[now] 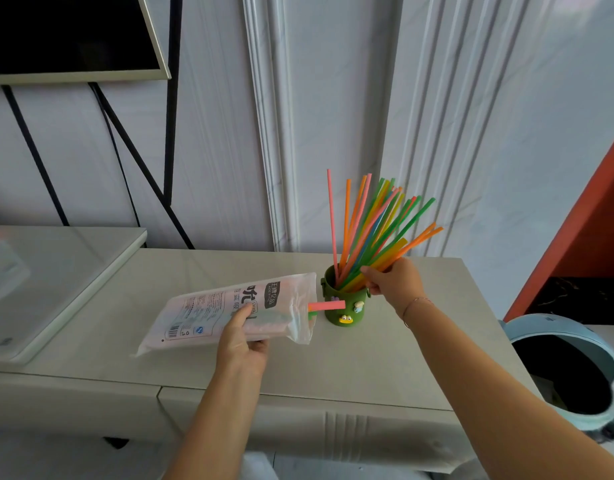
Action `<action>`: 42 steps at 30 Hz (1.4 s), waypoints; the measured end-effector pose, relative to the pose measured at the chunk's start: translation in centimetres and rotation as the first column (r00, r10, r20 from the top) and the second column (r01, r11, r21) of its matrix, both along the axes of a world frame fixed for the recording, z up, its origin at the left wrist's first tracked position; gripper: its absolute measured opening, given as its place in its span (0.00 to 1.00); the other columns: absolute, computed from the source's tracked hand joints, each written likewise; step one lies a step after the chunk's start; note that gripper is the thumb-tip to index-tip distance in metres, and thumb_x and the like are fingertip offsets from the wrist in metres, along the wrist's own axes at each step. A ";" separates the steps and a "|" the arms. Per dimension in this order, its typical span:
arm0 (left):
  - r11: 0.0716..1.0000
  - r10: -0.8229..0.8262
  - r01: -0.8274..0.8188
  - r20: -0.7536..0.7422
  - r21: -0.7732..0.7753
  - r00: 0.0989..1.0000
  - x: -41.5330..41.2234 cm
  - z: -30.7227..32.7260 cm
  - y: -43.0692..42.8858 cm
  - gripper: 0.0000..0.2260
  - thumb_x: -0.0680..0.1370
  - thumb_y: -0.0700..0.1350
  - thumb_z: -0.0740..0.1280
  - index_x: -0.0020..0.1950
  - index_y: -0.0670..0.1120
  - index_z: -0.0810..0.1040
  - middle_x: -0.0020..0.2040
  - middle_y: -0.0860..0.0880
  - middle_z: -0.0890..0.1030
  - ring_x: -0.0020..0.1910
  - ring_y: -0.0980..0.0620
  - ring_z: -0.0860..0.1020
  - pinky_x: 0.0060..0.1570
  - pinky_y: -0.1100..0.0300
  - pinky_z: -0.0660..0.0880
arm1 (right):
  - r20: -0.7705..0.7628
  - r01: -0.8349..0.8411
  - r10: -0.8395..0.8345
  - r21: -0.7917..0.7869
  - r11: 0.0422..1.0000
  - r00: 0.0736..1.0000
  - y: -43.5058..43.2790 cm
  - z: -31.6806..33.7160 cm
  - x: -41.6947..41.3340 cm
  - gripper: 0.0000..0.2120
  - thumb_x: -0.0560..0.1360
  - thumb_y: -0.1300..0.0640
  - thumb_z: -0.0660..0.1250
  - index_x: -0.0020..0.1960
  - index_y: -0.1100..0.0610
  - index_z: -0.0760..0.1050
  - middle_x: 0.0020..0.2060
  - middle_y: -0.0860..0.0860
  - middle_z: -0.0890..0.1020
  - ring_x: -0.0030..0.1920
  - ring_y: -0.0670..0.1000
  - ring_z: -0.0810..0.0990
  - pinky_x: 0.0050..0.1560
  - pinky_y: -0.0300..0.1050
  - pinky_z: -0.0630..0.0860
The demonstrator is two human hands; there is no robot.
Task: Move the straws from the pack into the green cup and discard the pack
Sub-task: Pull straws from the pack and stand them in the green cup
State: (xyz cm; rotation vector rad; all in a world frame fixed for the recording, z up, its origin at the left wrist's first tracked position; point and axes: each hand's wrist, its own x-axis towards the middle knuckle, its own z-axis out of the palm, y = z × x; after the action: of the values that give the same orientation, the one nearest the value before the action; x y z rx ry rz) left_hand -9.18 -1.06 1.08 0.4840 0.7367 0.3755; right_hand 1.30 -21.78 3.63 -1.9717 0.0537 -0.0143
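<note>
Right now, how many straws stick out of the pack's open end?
2: a pink straw pointing at the green cup, and a green tip just below it. More may lie hidden inside the pack.

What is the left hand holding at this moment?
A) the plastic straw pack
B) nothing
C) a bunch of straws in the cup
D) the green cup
A: the left hand grips the plastic straw pack above the counter, a pink straw poking out of its open end, while the right hand holds the straws standing in the green cup.
</note>
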 end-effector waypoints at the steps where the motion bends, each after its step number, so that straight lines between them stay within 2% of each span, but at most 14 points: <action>1: 1.000 -0.001 0.001 0.000 0.003 1.000 0.0 -0.1 0.0 0.18 0.72 0.34 0.71 0.59 0.48 0.74 0.45 0.50 0.82 0.41 0.53 0.81 0.26 0.63 0.77 | -0.008 -0.005 0.005 0.007 1.000 1.000 0.0 -0.1 0.1 0.08 0.74 0.59 0.69 0.40 0.63 0.77 0.31 0.55 0.81 0.29 0.50 0.79 0.39 0.43 0.79; 4: 1.000 -0.012 0.012 0.000 0.007 1.000 -0.1 -0.2 0.0 0.18 0.72 0.35 0.70 0.59 0.48 0.74 0.46 0.50 0.82 0.42 0.53 0.81 0.29 0.61 0.78 | -0.020 -0.020 0.021 0.068 0.998 1.000 -0.2 -0.3 0.1 0.07 0.73 0.61 0.70 0.47 0.65 0.78 0.32 0.56 0.82 0.30 0.50 0.80 0.35 0.38 0.79; 7: 1.000 -0.017 0.017 0.006 -0.014 1.000 0.0 -0.2 0.1 0.17 0.72 0.34 0.70 0.58 0.47 0.75 0.45 0.50 0.82 0.41 0.53 0.81 0.26 0.62 0.79 | -0.046 -0.017 0.024 0.137 0.990 0.999 -0.5 -1.0 -0.2 0.12 0.71 0.60 0.72 0.51 0.65 0.77 0.35 0.57 0.83 0.34 0.54 0.82 0.46 0.49 0.82; 10: 1.000 -0.019 0.020 0.004 -0.014 1.000 -0.1 -0.2 0.2 0.16 0.72 0.35 0.70 0.57 0.47 0.75 0.44 0.50 0.82 0.40 0.53 0.81 0.27 0.62 0.79 | -0.111 0.013 0.009 0.199 0.980 0.994 -0.9 -1.8 -0.9 0.17 0.70 0.57 0.74 0.53 0.64 0.75 0.34 0.56 0.82 0.33 0.52 0.81 0.49 0.51 0.81; 15: 0.999 -0.019 0.019 0.010 0.032 1.000 -0.2 -0.1 0.1 0.17 0.71 0.35 0.72 0.56 0.47 0.76 0.49 0.49 0.82 0.44 0.52 0.82 0.38 0.58 0.80 | -0.238 0.093 -0.006 0.354 0.931 0.971 -1.0 -1.9 -2.9 0.12 0.75 0.55 0.68 0.50 0.64 0.74 0.34 0.56 0.77 0.31 0.51 0.78 0.29 0.39 0.78; 17: 0.997 -0.009 0.007 0.024 0.072 1.000 -0.3 0.1 -0.2 0.20 0.70 0.34 0.72 0.60 0.47 0.76 0.52 0.48 0.83 0.48 0.51 0.82 0.42 0.56 0.80 | -0.324 0.101 0.066 0.473 0.875 0.944 -0.3 -1.8 -4.2 0.09 0.77 0.56 0.63 0.45 0.62 0.74 0.34 0.55 0.76 0.32 0.51 0.77 0.29 0.41 0.76; 19: 0.990 -0.005 -0.002 0.053 0.140 0.999 -0.2 0.2 -0.7 0.22 0.70 0.34 0.72 0.62 0.46 0.76 0.54 0.48 0.83 0.51 0.50 0.82 0.47 0.54 0.80 | -0.398 0.122 0.163 0.600 0.791 0.903 0.7 -1.9 -5.6 0.09 0.78 0.58 0.61 0.43 0.62 0.75 0.36 0.56 0.78 0.35 0.53 0.79 0.36 0.45 0.78; 22: 0.971 -0.009 -0.017 0.111 0.237 0.994 -0.3 0.4 -1.5 0.21 0.71 0.34 0.72 0.61 0.48 0.77 0.51 0.51 0.84 0.48 0.53 0.83 0.44 0.55 0.81 | -0.479 0.187 0.328 0.751 0.633 0.814 2.3 -2.3 -6.8 0.15 0.81 0.55 0.55 0.50 0.64 0.76 0.45 0.59 0.80 0.45 0.58 0.79 0.53 0.53 0.77; 24: 0.953 -0.032 -0.024 0.180 0.300 0.983 -0.3 0.7 -2.0 0.21 0.71 0.34 0.72 0.62 0.49 0.77 0.52 0.52 0.85 0.49 0.53 0.84 0.45 0.55 0.82 | -0.502 0.252 0.392 0.805 0.537 0.771 3.0 -2.2 -7.2 0.16 0.81 0.55 0.53 0.55 0.64 0.75 0.46 0.60 0.80 0.47 0.59 0.79 0.52 0.55 0.76; 27: 0.922 -0.087 -0.020 0.256 0.387 0.963 -0.5 1.2 -2.3 0.24 0.72 0.34 0.72 0.66 0.48 0.75 0.56 0.50 0.84 0.53 0.51 0.83 0.51 0.52 0.80 | -0.508 0.323 0.408 0.837 0.443 0.759 3.4 -2.4 -7.1 0.15 0.81 0.56 0.53 0.53 0.64 0.76 0.36 0.59 0.83 0.44 0.58 0.79 0.42 0.54 0.76; 31: 0.877 -0.171 -0.010 0.331 0.480 0.928 -0.8 1.8 -2.4 0.27 0.72 0.35 0.72 0.70 0.48 0.71 0.61 0.48 0.81 0.58 0.49 0.81 0.54 0.50 0.79 | -0.525 0.355 0.408 0.833 0.423 0.747 3.2 -3.0 -7.0 0.17 0.81 0.55 0.54 0.50 0.63 0.77 0.39 0.58 0.83 0.45 0.59 0.81 0.43 0.53 0.79; 36: 0.830 -0.245 0.012 0.345 0.558 0.906 -1.0 2.5 -3.4 0.28 0.70 0.38 0.74 0.67 0.53 0.73 0.60 0.51 0.82 0.59 0.49 0.80 0.59 0.48 0.75 | -0.533 0.367 0.408 0.831 0.418 0.741 3.0 -3.2 -6.7 0.13 0.80 0.58 0.54 0.46 0.62 0.76 0.34 0.57 0.83 0.41 0.57 0.80 0.39 0.51 0.82; 40: 0.858 -0.217 0.008 0.349 0.513 0.911 -0.7 2.4 -2.8 0.28 0.72 0.36 0.72 0.70 0.51 0.71 0.61 0.50 0.81 0.57 0.50 0.81 0.50 0.53 0.79 | -0.480 0.339 0.438 0.868 0.363 0.760 3.1 -2.6 -6.7 0.12 0.80 0.59 0.54 0.43 0.61 0.72 0.33 0.54 0.67 0.34 0.55 0.69 0.41 0.54 0.80; 42: 0.895 -0.189 0.016 0.346 0.446 0.919 -0.6 2.0 -2.3 0.28 0.73 0.35 0.71 0.70 0.50 0.70 0.61 0.49 0.81 0.57 0.50 0.81 0.46 0.55 0.80 | -0.435 0.288 0.428 0.885 0.367 0.792 3.1 -2.2 -6.7 0.09 0.79 0.63 0.57 0.43 0.60 0.74 0.30 0.53 0.71 0.28 0.52 0.73 0.36 0.50 0.83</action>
State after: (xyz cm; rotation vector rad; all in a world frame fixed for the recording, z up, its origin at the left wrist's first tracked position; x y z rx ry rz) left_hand -9.77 -3.32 3.12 0.8443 0.2366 0.5197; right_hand -5.45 -18.68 1.47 -0.6863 0.3299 0.6235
